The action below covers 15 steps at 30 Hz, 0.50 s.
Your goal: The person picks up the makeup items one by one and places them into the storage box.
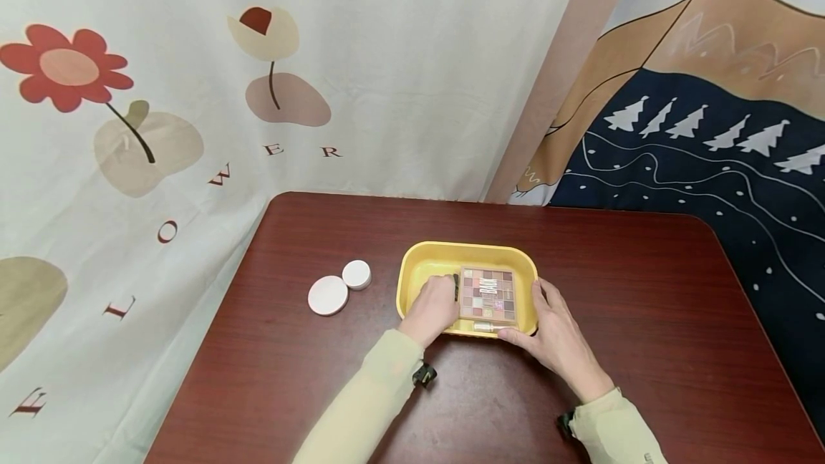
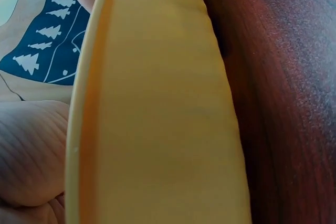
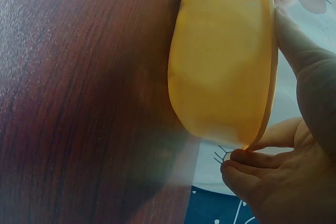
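Observation:
A yellow tray (image 1: pixel 415 255) stands on the table with a makeup palette (image 1: pixel 488 295) inside, toward its right. A small tube with a whitish cap (image 1: pixel 483 326) lies along the front wall below the palette. My left hand (image 1: pixel 433 305) reaches into the left part of the tray, fingers bent down and largely hidden; a slim black item (image 1: pixel 456 286) shows at the fingers, beside the palette. My right hand (image 1: pixel 559 339) grips the tray's front right corner, thumb at the front rim and fingers on the right rim. The right wrist view shows those fingertips (image 3: pixel 239 157) at the rim.
Two round white-lidded containers, a larger one (image 1: pixel 328 296) and a smaller one (image 1: pixel 356 275), lie left of the tray. The dark red wooden table (image 1: pixel 631 271) meets a printed curtain (image 1: pixel 412 77) at its back edge.

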{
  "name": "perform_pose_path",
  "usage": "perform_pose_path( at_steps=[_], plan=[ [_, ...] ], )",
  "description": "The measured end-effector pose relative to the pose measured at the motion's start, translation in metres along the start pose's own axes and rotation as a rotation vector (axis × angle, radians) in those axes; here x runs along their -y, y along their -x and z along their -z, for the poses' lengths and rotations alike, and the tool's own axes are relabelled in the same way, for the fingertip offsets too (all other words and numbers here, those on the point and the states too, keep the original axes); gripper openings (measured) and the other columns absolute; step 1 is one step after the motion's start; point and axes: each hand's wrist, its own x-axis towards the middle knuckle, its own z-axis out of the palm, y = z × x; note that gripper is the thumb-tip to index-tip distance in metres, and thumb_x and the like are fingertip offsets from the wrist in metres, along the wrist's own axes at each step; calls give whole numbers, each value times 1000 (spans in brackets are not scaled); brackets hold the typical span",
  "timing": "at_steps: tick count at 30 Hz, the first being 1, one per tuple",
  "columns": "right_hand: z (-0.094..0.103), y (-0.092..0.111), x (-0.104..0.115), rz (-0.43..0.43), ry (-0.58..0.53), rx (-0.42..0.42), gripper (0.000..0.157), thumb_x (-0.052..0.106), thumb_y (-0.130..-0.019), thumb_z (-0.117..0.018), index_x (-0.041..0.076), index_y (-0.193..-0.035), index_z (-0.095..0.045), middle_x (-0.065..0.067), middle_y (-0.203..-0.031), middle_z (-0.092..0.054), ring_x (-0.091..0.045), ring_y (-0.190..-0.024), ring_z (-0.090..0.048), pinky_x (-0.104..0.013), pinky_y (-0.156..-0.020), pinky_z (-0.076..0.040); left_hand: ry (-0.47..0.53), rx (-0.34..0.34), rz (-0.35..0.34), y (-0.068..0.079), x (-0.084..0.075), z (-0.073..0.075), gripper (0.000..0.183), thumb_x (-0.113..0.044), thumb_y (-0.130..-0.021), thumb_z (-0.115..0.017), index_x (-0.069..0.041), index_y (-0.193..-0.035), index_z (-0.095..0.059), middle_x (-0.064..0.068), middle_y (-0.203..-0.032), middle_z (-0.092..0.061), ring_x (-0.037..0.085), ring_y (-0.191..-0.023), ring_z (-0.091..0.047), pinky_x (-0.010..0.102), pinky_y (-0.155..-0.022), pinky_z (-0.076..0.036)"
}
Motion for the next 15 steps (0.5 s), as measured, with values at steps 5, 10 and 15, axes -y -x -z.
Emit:
perform_pose_path(
  at_steps=[5,10,15],
  plan=[
    [1,-1,1,-13,-1,13,114,45,-81,-88,-17,-154,-27,-33,-156,-33,-47,-140,-39,-62,-111,-42,17,12,0,-2,1,-3,9,4,-86,-66,-5,-86,-68,8,-79,-66,15,-65,-55,31,-52,-48],
    [0,0,0,-21,2,18,114,45,-81,-88,-17,-155,-27,-33,-156,-32,-48,-140,-39,-63,-110,-42,10,13,-20,-4,3,-6,8,3,-85,-68,-4,-88,-68,7,-79,-65,15,-66,-55,30,-53,-48],
    [0,-1,0,-31,0,24,115,45,-80,-88,-16,-155,-25,-33,-157,-31,-48,-140,-38,-63,-110,-42,-18,-3,-69,-3,4,-6,11,1,-83,-72,-3,-93,-68,9,-85,-67,16,-72,-59,33,-62,-53]
  ],
)
